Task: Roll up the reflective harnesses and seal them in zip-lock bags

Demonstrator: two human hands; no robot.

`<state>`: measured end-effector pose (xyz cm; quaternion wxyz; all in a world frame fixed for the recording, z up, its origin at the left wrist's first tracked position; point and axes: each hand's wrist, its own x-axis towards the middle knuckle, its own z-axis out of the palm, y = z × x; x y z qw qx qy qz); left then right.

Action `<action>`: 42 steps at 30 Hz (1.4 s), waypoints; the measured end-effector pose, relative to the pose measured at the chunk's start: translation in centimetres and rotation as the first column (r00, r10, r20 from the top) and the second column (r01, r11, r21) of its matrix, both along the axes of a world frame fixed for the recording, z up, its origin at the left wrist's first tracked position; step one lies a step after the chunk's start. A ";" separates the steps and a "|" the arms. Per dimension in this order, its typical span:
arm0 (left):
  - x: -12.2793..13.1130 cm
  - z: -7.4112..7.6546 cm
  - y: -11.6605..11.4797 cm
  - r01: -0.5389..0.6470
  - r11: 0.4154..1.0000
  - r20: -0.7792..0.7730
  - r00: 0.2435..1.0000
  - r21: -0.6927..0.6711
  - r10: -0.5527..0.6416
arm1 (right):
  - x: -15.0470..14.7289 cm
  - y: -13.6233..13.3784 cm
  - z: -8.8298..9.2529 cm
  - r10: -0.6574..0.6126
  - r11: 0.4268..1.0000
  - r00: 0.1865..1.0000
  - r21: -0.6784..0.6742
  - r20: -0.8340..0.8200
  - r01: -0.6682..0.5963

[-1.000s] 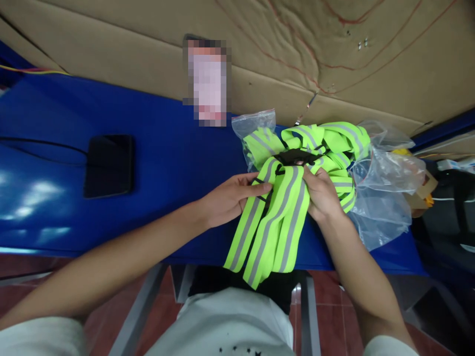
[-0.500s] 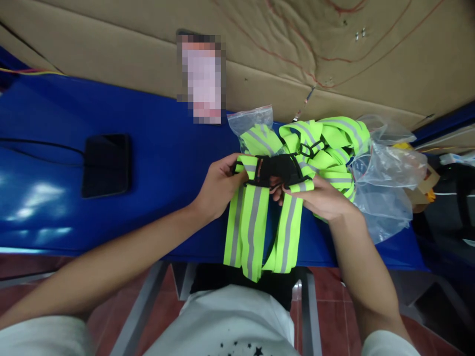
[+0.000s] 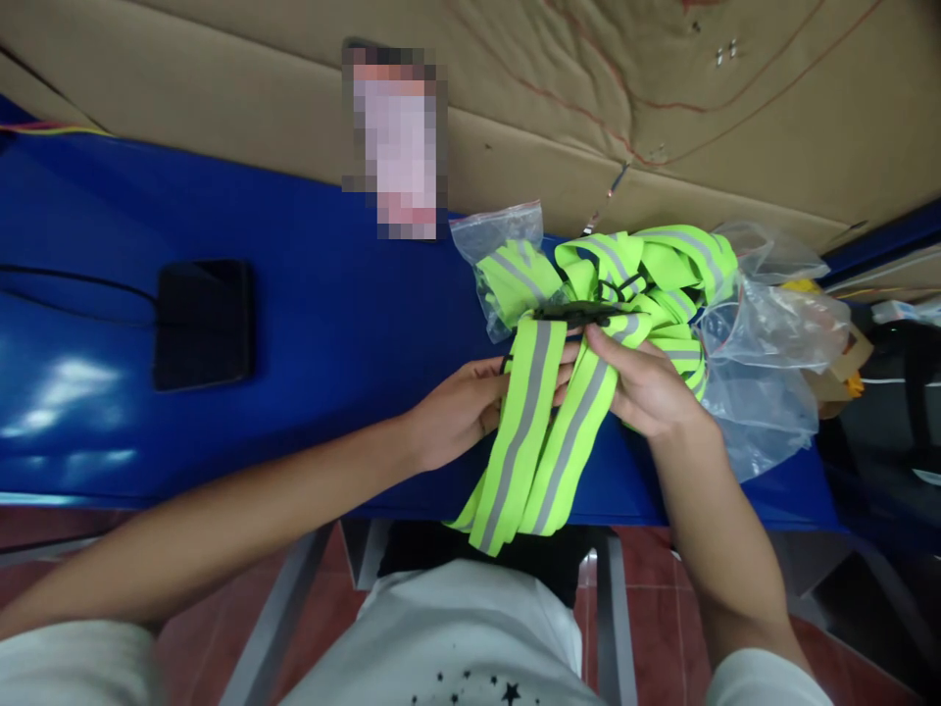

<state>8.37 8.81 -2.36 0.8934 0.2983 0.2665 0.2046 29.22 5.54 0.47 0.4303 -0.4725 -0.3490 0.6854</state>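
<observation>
A yellow-green reflective strap (image 3: 523, 431) with a grey stripe hangs in long loops over the table's front edge. My right hand (image 3: 638, 378) is closed on its upper part, thumb on top, beside a black piece (image 3: 573, 312) joined to the bands. Behind the left band, my left hand (image 3: 470, 407) has its fingers curled round the strap, its fingertips partly hidden. More strap of the same kind lies in a heap (image 3: 680, 260) just beyond the right hand. A clear zip bag (image 3: 500, 230) with folded strap in it lies beside the heap.
Several clear plastic bags (image 3: 771, 382) lie at the right of the blue table (image 3: 316, 255). A black box-shaped device (image 3: 204, 324) with cables is at the left. A blurred-out phone-like object (image 3: 401, 147) leans on the brown padded backing (image 3: 221, 78).
The black piece has tipped from facing me to nearly edge-on. My left hand has moved down and right, behind the band, and the hanging loops have swung closer together.
</observation>
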 end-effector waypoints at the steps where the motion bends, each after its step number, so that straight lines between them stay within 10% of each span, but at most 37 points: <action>1: 0.0 0.2 0.1 -0.001 1.000 0.034 0.999 -0.021 0.002 | 0.1 0.0 0.0 -0.049 0.999 0.998 0.021 0.027 0.048; 10: 0.2 -1.1 0.7 -0.074 0.924 -0.036 0.995 0.375 0.094 | -0.8 -0.9 -1.4 -0.252 0.961 0.938 0.177 0.240 0.213; 23: 0.5 -1.9 0.2 -0.043 0.969 -0.182 0.979 0.244 0.090 | -1.2 -0.3 -2.1 -0.109 0.964 0.905 0.265 0.410 -0.004; 29: 0.0 -1.4 0.8 0.039 0.952 -0.205 0.978 0.305 0.026 | 0.5 0.7 -0.5 -0.323 0.898 0.709 0.441 0.627 0.020; 34: -0.2 -0.7 1.0 0.180 0.889 -0.172 0.978 0.420 -0.117 | 0.5 0.7 1.5 -0.016 0.913 0.608 0.260 0.794 -0.315; 42: -0.5 -0.7 1.3 0.289 0.837 -0.328 0.934 0.465 -0.141 | 0.3 -0.1 0.5 -0.075 0.995 0.670 0.104 0.739 -0.004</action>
